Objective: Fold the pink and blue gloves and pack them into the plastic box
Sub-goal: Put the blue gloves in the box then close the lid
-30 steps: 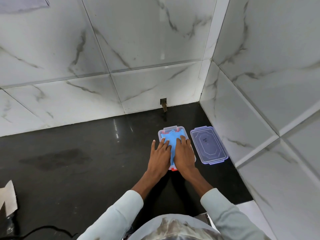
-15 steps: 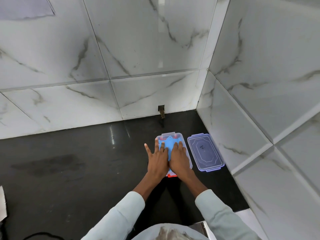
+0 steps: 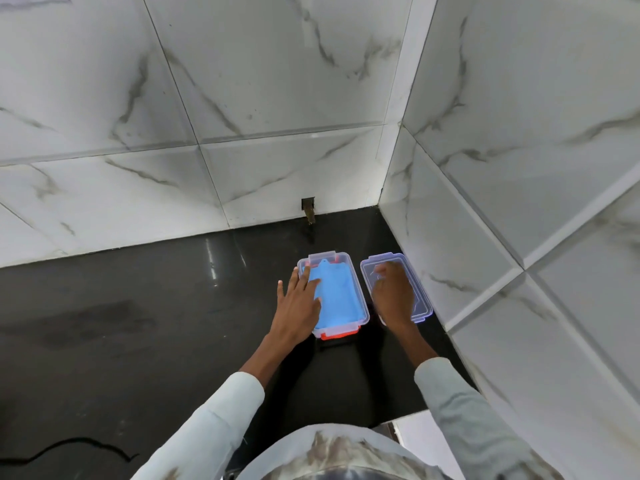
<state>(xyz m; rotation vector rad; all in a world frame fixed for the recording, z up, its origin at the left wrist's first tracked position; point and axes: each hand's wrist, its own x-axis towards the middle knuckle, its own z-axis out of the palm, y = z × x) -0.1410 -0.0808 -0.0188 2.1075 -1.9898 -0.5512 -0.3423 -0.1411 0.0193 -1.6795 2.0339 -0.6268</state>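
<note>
A clear plastic box (image 3: 360, 299) stands on the black counter near the corner. A folded blue glove (image 3: 341, 292) lies on top inside it. A strip of pink-red glove (image 3: 337, 336) shows through the box's near wall, under the blue one. My left hand (image 3: 299, 303) lies flat with straight fingers on the box's left rim and the blue glove's edge. My right hand (image 3: 391, 294) rests on the clear lid (image 3: 420, 296), which lies flat just right of the box; its fingers look slightly bent on the lid, and I cannot tell if they grip it.
White marble-tiled walls meet in a corner (image 3: 384, 209) close behind and to the right of the lid. A small brass fitting (image 3: 309, 213) sticks out of the back wall above the box. A black cable (image 3: 69, 452) lies on the counter at bottom left.
My right hand has left the blue glove and moved right onto the lid. My left hand has slid to the box's left edge. More of the blue glove is uncovered.
</note>
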